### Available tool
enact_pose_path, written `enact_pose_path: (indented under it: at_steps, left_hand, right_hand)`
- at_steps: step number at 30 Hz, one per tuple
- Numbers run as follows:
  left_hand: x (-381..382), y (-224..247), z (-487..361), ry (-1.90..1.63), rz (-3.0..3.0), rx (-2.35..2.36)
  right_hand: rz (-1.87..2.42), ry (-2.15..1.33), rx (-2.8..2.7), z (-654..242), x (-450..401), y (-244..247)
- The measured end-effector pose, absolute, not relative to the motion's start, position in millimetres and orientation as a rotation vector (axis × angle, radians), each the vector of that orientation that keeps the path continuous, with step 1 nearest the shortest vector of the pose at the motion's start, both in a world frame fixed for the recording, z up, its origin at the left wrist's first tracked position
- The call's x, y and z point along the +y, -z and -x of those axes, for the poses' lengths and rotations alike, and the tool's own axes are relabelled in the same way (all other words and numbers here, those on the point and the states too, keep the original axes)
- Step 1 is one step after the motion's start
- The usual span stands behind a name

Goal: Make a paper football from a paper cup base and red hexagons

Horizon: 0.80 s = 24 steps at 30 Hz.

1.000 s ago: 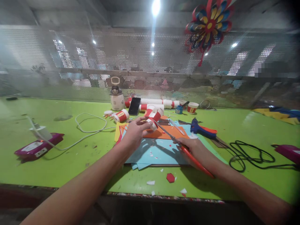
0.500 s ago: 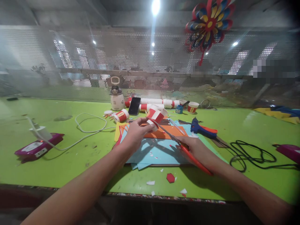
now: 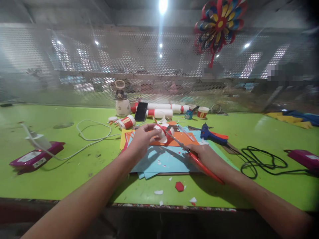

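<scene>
My left hand [image 3: 144,137] pinches a red and white paper cup [image 3: 163,137] with cut, flaring sides, held above the stacked coloured paper. In my right hand [image 3: 206,156] is a pair of scissors [image 3: 200,164] with red handles, and my fingers are wrapped round them. Their blades reach left to the cup, and the tips meet its edge; how far apart the blades are is hard to make out. Under both hands lie a light blue sheet [image 3: 159,161] and an orange sheet [image 3: 183,136]. Small red and white scraps are scattered on the blue sheet.
A blue glue gun [image 3: 211,135] lies right of the paper, its black cord [image 3: 264,159] looping rightward. Behind are a phone [image 3: 141,112], a bottle [image 3: 122,104], a tipped cup [image 3: 126,122] and a blue jar [image 3: 188,115]. A purple power strip [image 3: 37,159] sits at left.
The cup has turned in my left hand, so its cut side pieces now face me more than its outer wall. My right hand keeps the scissors at the cup. The view has shifted slightly.
</scene>
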<state>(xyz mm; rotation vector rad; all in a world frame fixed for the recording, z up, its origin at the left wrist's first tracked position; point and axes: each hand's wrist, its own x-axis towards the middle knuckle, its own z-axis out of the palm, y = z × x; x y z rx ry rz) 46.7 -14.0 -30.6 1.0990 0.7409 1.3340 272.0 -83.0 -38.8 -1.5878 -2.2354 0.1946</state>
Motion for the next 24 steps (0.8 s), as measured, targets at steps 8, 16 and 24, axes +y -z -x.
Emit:
enact_pose_path:
  at_steps: [8, 16, 24]
  left_hand:
    - [3.1, 16.5, -23.7, -1.441, -1.025, 0.755]
    - [4.4, 12.5, -17.4, -1.487, -0.98, 0.77]
    - [7.6, 19.6, -20.4, -1.467, -0.994, 0.793]
  right_hand:
    - [1.645, -0.149, -2.286, -276.4, -75.6, 38.8]
    - [1.531, -0.203, -2.445, -269.9, -81.9, 30.9]
    - [1.538, -0.359, -2.589, -289.8, -75.7, 22.3]
